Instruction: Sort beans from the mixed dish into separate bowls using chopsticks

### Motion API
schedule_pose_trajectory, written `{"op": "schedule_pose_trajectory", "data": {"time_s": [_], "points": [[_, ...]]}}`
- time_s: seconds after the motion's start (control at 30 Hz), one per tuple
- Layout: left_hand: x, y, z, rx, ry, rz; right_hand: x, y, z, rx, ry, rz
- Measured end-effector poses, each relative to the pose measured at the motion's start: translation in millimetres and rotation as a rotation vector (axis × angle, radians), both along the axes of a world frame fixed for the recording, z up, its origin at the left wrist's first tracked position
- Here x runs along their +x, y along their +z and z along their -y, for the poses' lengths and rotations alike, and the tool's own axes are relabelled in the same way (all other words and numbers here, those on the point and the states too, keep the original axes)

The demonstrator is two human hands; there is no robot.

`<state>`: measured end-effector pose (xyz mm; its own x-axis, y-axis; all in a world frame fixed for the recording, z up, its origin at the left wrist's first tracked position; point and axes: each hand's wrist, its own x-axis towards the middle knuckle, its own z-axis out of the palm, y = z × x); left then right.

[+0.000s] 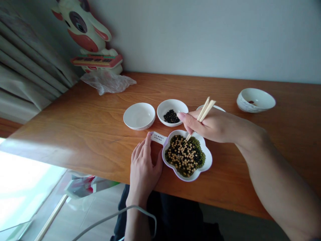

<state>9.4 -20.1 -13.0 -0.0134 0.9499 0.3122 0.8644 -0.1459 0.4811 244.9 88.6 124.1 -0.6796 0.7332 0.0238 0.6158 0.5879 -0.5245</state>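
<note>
My right hand [213, 126] is closed around a pair of wooden chopsticks [207, 109], their tips down among the beans in a white, flower-shaped bowl [208, 163]. Pale yellow, black and green beans [185, 155] lie mixed in it. My left hand [144, 167] rests on the table, fingers stretched out, with the index fingertip against the bowl's labelled handle [157, 137]. Behind the handle is a plain white bowl [139, 116]. Beside that, another white bowl [162, 107] holds black beans [171, 116]. My right hand mostly hides a third bowl [218, 107].
At the back right of the wooden table [100, 134] stands a white bowl [244, 104] with a few reddish-brown pieces inside. A cow-shaped toy keyboard [96, 60] and a clear plastic bag [106, 82] are at the back left. A grey cable [112, 216] crosses my left forearm.
</note>
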Motion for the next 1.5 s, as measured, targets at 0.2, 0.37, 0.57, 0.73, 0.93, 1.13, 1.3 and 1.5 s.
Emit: {"op": "schedule_pose_trajectory", "data": {"time_s": [0.2,0.37,0.57,0.73,0.93,1.13,1.3,1.5], "points": [[0.5,1.3,-0.2,0.001,-0.003,0.012,-2.6,-0.9,0.0,0.019,-0.006,-0.014],[0.8,0.5,0.5,-0.001,0.010,0.006,-1.4,-0.1,-0.7,-0.035,-0.031,-0.024],[0.9,0.0,0.1,-0.003,0.014,0.011,1.0,0.0,-2.9,-0.001,-0.043,-0.036],[0.9,0.1,0.6,-0.012,0.020,0.005,0.5,1.0,-2.3,0.032,-0.018,-0.042],[0.4,-1.5,0.1,0.005,0.009,0.015,-2.9,3.3,2.3,0.057,0.068,-0.055],[0.4,-1.0,0.5,0.005,0.013,0.022,6.0,13.6,2.7,0.036,-0.002,-0.102],[0.1,-1.7,0.2,0.006,0.016,0.007,2.1,10.3,3.0,0.084,0.027,-0.109],[0.4,-0.6,-0.2,0.013,0.010,-0.001,-4.1,3.0,3.0,0.134,0.028,-0.046]]}}
